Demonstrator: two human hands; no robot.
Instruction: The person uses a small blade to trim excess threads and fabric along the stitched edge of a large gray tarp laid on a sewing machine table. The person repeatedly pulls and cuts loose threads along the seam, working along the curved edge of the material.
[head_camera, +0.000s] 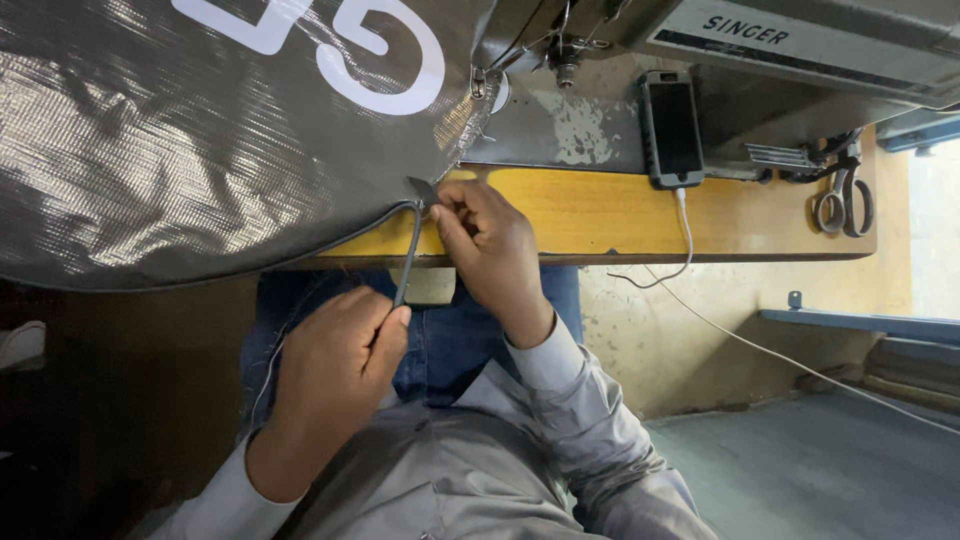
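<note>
while the left hand (335, 355) grips the dark strip (408, 255) low, fingers curled shut, right hand (490, 245) pinches its top at the table (600, 215) edge; shiny grey woven fabric (190, 160), white lettering, drapes left.

Your woven fabric (200, 150) looks coarse and glossy — a dark, shimmering sheet with a smooth cord (408, 260) along its edge. Your desk (600, 215) is yellow, worn wood — the machine bed (590, 130) chipped, dull metal.
</note>
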